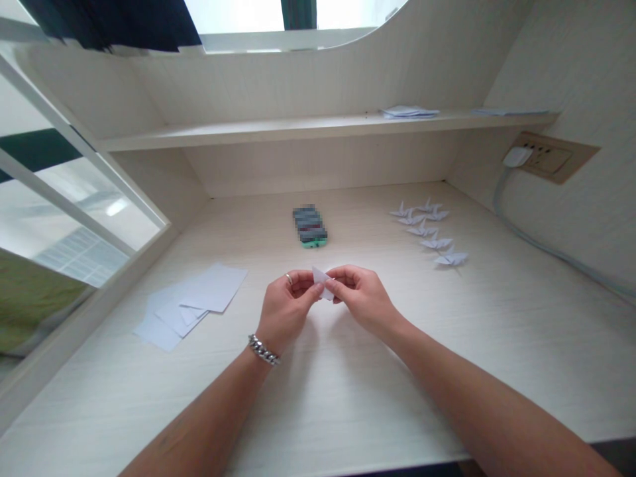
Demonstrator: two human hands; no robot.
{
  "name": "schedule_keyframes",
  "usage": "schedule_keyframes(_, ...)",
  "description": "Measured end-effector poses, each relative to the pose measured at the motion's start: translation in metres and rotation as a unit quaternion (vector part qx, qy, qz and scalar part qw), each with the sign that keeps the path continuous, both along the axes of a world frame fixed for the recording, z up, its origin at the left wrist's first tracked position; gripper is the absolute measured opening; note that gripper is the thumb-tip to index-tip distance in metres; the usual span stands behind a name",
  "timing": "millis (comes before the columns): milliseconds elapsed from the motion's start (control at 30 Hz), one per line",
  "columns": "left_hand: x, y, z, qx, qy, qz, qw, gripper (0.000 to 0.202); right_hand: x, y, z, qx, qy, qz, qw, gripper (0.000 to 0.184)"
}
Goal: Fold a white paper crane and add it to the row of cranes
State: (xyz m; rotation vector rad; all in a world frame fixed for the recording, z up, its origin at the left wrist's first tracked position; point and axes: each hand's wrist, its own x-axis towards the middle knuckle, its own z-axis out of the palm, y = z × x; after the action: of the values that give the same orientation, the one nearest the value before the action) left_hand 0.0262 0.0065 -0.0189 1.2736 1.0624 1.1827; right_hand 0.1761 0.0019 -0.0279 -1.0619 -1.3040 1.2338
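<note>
A small folded piece of white paper is held just above the middle of the desk. My left hand, with a ring and a chain bracelet, pinches its left side between thumb and fingers. On the other side, my right hand grips the same paper with thumb and forefinger. Both thumbs press on the near face and partly cover it, so the exact fold is hard to make out. Several folded white paper cranes stand in a loose group to the right. Loose white paper sheets overlap on the left.
A phone with a blurred screen and green edge lies beyond my hands. Paper stacks rest on the shelf above. A white plug sits in the wall socket, its cable running along the right wall.
</note>
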Motion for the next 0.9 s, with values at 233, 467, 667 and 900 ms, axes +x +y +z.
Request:
schedule_keyframes(233, 0.0003, -0.0019, 0.0023, 0.005, 0.042, 0.027, 0.999, 0.025, 0.0003, -0.0004, 0.0025, -0.008, -0.005, 0.013, 1.0, 0.021)
schedule_keyframes(467, 0.0, -0.0017, 0.0029, 0.02, 0.082, 0.023, 0.996, 0.019, -0.0006, 0.0015, 0.0009, -0.051, 0.01, 0.043, 0.998, 0.024)
schedule_keyframes(667, -0.0012, -0.0006, 0.0016, 0.003, 0.037, -0.02, 0.999, 0.019, 0.0005, -0.0012, 0.0044, -0.021, -0.082, 0.056, 0.995, 0.026)
schedule_keyframes(900, -0.0036, 0.0011, 0.0005, 0.003, 0.085, -0.018, 0.996, 0.029, 0.0014, -0.0013, 0.0011, -0.042, -0.082, 0.096, 0.991, 0.025)
